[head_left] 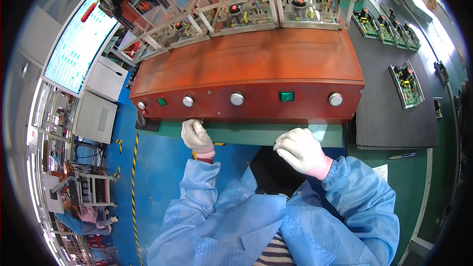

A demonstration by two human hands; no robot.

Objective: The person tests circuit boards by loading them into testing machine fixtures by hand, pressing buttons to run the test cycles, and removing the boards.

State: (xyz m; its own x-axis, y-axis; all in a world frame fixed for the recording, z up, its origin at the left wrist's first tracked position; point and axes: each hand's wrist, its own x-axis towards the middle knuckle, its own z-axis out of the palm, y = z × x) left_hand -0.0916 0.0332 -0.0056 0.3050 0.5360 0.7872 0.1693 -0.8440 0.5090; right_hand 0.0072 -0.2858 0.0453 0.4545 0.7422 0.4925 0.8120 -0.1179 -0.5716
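My left hand (196,136) wears a white glove and rests with curled fingers on the green front edge (246,133) of the bench, just under the red machine housing (246,76). My right hand (299,150), also gloved, lies in a loose fist on the same edge further right. Neither hand holds anything. The housing's front carries round silver buttons (237,98) and a green lit switch (286,96). Behind it stand clear-walled test fixtures (246,7) with circuit boards and wires inside.
A dark mat (394,118) to the right carries several green circuit boards (406,84). A pen (401,156) lies on the green table at the right. A monitor (79,44) and white boxes (96,117) stand to the left. Blue floor with yellow-black tape (135,177) lies below.
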